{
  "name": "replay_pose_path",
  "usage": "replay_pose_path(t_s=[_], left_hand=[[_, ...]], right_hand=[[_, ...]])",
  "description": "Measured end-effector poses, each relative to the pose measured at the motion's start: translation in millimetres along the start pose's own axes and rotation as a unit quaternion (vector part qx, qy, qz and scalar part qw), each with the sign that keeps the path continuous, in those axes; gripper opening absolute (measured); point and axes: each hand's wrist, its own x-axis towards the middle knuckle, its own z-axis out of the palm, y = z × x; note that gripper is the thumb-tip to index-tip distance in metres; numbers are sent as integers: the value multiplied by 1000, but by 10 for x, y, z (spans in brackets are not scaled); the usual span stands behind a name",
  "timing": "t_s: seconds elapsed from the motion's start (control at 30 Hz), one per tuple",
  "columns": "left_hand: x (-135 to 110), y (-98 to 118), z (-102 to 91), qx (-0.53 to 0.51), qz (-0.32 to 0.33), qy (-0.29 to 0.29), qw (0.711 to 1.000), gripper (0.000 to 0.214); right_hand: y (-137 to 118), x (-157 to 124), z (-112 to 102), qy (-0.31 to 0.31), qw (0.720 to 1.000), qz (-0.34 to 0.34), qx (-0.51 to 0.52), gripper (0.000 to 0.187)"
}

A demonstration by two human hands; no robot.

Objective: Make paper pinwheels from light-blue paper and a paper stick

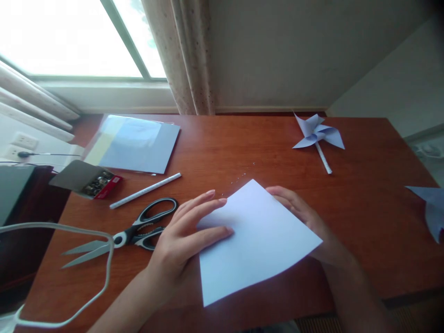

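Note:
A plain white sheet of paper [253, 245] is held above the table's near edge, one corner pointing away from me. My left hand [187, 231] grips its left corner, thumb on top and the other fingers along that edge. My right hand [305, 212] supports it from behind on the right; part of the palm and some fingers are hidden under the sheet. Scissors [128, 236] with black and grey handles lie just left of my left hand, blades slightly apart. A rolled white paper stick [145, 190] rests beyond them.
A finished paper pinwheel [317, 134] lies at the back right, and part of another folded paper piece [433, 208] shows at the right edge. At left are a packet of paper [138, 143], an open box of small metal pieces [99, 182] and a white cable [109, 268].

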Motion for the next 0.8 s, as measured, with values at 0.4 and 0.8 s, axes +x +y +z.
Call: replay_pose_path(t_s=[0.4,0.8], left_hand=[[23,27,-1,-29,-111,50,992,44],[114,79,168,-485,-290,96,820,109]], right_hand=[[222,47,4,126,988,-89,4,19],[284,111,148,182,977,-109,28,9]])
